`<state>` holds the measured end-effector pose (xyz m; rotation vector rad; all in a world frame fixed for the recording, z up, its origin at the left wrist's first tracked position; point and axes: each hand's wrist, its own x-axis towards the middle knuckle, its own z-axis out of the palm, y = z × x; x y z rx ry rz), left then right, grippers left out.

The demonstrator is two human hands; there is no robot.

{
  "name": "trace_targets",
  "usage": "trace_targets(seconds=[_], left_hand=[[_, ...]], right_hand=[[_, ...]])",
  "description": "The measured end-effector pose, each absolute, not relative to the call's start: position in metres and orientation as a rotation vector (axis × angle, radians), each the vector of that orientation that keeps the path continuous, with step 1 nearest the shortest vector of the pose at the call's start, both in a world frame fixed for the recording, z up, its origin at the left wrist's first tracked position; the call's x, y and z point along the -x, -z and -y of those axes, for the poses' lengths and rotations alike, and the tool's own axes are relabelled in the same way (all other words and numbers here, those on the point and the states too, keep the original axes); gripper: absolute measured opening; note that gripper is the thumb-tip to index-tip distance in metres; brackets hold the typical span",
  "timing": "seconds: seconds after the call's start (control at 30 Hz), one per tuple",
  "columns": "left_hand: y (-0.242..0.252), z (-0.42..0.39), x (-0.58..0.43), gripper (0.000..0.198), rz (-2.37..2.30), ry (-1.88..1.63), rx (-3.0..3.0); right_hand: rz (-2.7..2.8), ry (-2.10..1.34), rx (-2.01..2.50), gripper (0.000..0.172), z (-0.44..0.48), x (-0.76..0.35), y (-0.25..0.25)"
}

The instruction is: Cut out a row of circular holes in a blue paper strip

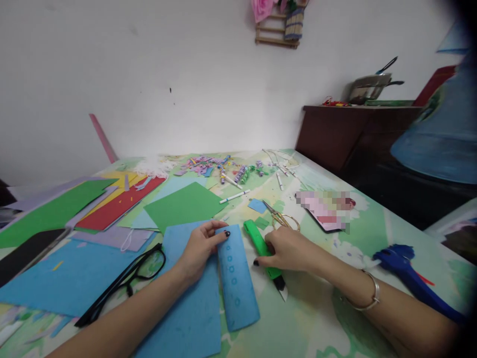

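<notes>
My left hand is closed on the top edge of a blue strip, its thumb lying over the corner. A row of small drawn rings runs down the strip. Just left of it lies a larger blue sheet, partly under my left hand and forearm. My right hand grips a green utility knife from above, its blade pointing toward me. Beyond that hand sit gold-handled scissors, partly hidden, with small blue and green scraps nearby.
Black-framed glasses lie left of my forearm. Coloured sheets overlap across the left side. Cut scraps and several pens lie farther back. At right are a phone-like object with a blurred face and a blue glue gun.
</notes>
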<state>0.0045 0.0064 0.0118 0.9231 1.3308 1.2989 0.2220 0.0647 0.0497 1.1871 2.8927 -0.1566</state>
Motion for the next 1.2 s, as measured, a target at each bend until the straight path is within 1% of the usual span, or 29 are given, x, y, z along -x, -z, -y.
trace_targets(seconds=[0.1, 0.2, 0.23, 0.33, 0.43, 0.5, 0.63, 0.7, 0.8, 0.87, 1.0, 1.2], left_hand=[[-0.008, -0.009, -0.005, 0.016, -1.362, -1.239, -0.989], [-0.006, -0.011, -0.004, 0.017, -1.394, -1.166, -1.072], [-0.006, -0.011, -0.004, 0.017, -1.405, -1.143, -1.103], [-0.006, -0.011, -0.004, 0.017, -1.443, -1.085, -1.194], [-0.006, -0.012, -0.005, 0.017, -1.479, -1.045, -1.271], [-0.004, -0.014, -0.005, 0.018, -1.501, -1.027, -1.306], [0.003, -0.019, -0.002, 0.024, -1.548, -1.000, -1.321], [0.006, -0.021, -0.001, 0.026, -1.556, -0.988, -1.330], [0.009, -0.023, 0.001, 0.026, -1.548, -0.967, -1.363], [0.010, -0.023, 0.001, 0.026, -1.536, -0.958, -1.389], [0.015, -0.022, 0.002, 0.027, -1.515, -0.959, -1.458], [0.020, -0.016, 0.001, 0.026, -1.523, -1.042, -1.671]], right_hand=[[-2.888, 0.258, -1.225, 0.043, -0.064, -0.223, -0.048], [-2.882, 0.414, -1.310, 0.027, -0.069, -0.223, -0.044], [-2.879, 0.485, -1.340, 0.025, -0.072, -0.223, -0.043], [-2.861, 0.763, -1.425, 0.030, -0.083, -0.224, -0.042], [-2.814, 1.133, -1.528, 0.029, -0.094, -0.225, -0.045], [-2.735, 1.434, -1.572, 0.026, -0.100, -0.227, -0.046], [-2.520, 2.034, -1.609, 0.025, -0.110, -0.227, -0.044], [-2.438, 2.299, -1.595, 0.024, -0.113, -0.227, -0.043], [-2.332, 2.615, -1.508, 0.027, -0.113, -0.226, -0.043], [-2.260, 2.755, -1.439, 0.028, -0.111, -0.225, -0.042], [-2.123, 2.935, -1.300, 0.025, -0.104, -0.219, -0.036], [-2.018, 3.089, -1.157, 0.035, -0.095, -0.209, -0.016]])
